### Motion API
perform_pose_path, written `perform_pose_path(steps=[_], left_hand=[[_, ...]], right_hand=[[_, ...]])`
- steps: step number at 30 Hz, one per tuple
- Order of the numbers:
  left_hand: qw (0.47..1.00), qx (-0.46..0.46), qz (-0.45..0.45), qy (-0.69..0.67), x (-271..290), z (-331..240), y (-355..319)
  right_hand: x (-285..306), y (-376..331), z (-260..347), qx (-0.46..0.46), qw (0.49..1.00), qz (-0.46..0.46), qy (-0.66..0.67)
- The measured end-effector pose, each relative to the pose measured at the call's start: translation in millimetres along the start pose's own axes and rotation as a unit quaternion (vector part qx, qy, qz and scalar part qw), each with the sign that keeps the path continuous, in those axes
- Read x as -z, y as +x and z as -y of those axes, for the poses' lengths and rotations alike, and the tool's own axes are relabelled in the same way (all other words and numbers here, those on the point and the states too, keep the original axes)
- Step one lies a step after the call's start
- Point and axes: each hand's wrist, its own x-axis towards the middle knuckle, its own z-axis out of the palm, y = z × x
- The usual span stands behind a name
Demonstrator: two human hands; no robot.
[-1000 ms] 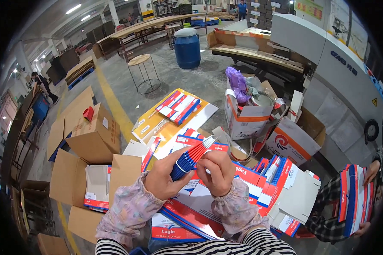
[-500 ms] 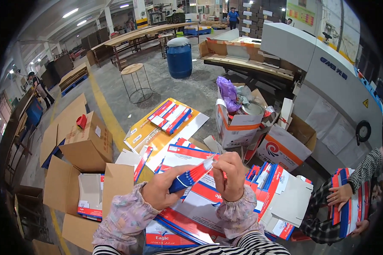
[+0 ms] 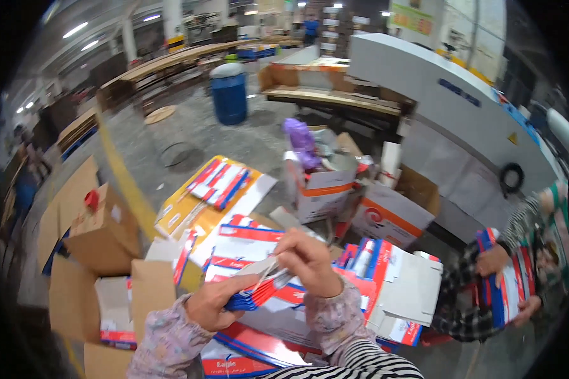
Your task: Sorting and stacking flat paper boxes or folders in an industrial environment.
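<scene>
A small bundle of flat red, white and blue cartons [image 3: 254, 297] is gripped in my left hand [image 3: 210, 304], its edges fanned a little. At the bundle's upper end, my right hand [image 3: 311, 262] pinches with its fingertips; a thin pale strand shows beside them, and what exactly they hold is unclear. Beneath both hands lies a pile of larger flat cartons [image 3: 278, 319] in the same colours. More flat cartons [image 3: 408, 287] are heaped to the right, some with their grey inner side up.
An open cardboard box [image 3: 76, 297] with cartons inside stands at left, near a closed box [image 3: 104, 224] bearing a red tape roll [image 3: 91, 200]. Ahead are carton bundles on a yellow sheet [image 3: 177, 211] and a scrap-filled box [image 3: 325, 192]. At right, a co-worker's hands [image 3: 494, 262] hold cartons.
The view has swung right. The bundle in my left hand has tipped flatter, its edges now toward me. My right hand stays at its upper end.
</scene>
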Motion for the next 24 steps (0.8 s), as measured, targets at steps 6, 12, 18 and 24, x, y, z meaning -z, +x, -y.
perform_pose_path(steps=[6, 12, 18, 24], left_hand=[[0.997, 0.048, 0.022, 0.057, 2.5, 4.8, -2.6], [0.997, 0.058, -0.040, 0.002, -18.5, -13.4, -2.4], [0.990, -0.026, -0.054, 0.129, -17.8, 8.0, -10.2], [0.981, -0.053, -0.080, 0.169, -7.2, 23.2, -25.3]], right_hand=[[-8.1, 0.8, 15.7, 0.138, 0.986, 0.090, -0.003], [-2.6, -5.7, 9.4, -0.086, 0.971, 0.060, 0.215], [-18.0, 6.1, -35.0, -0.049, 0.988, -0.004, 0.145], [-30.4, 13.8, -53.4, -0.084, 0.973, 0.043, 0.211]])
